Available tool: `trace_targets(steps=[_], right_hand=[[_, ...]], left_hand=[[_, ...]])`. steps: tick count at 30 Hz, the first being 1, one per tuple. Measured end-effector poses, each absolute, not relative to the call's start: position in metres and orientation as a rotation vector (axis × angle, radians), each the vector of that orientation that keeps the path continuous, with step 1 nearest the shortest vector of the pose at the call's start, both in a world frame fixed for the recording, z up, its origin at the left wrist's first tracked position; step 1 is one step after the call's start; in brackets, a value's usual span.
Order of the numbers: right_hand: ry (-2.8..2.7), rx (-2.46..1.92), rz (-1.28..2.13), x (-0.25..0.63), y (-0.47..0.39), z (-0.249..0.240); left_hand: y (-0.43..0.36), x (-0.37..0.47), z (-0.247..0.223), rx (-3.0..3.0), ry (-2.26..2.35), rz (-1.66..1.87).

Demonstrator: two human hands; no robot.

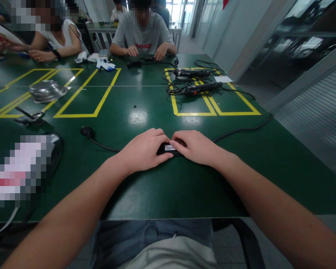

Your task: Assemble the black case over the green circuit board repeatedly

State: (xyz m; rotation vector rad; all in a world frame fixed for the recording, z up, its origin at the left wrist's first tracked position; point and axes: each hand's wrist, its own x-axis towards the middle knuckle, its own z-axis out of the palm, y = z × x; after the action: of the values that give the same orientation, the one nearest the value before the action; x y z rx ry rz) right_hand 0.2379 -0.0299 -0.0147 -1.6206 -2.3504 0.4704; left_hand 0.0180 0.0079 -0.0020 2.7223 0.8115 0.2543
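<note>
A black power adapter with a white label lies low over the green table in front of me, mostly covered by my fingers. My left hand closes round its left end, thumb along the near side. Round the right end is my right hand, its thumb reaching over the top by the label. From the left side a black cord leads to a black mains plug on the table. Another black cable runs off to the right. Whether the adapter touches the tabletop is hidden.
Yellow tape marks rectangles on the table. Corded black electric screwdrivers lie at the back right. A metal bowl and a blurred device are on the left. Gloves lie farther back, near people seated across the table.
</note>
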Motion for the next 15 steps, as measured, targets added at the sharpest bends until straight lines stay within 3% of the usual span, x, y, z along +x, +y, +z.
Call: trace_targets(steps=[15], right_hand=[[-2.386, -1.587, 0.411, 0.2391, -0.0293, -0.0169]], left_hand=[[0.0112, 0.0173, -0.0049, 2.705, 0.820, 0.268]])
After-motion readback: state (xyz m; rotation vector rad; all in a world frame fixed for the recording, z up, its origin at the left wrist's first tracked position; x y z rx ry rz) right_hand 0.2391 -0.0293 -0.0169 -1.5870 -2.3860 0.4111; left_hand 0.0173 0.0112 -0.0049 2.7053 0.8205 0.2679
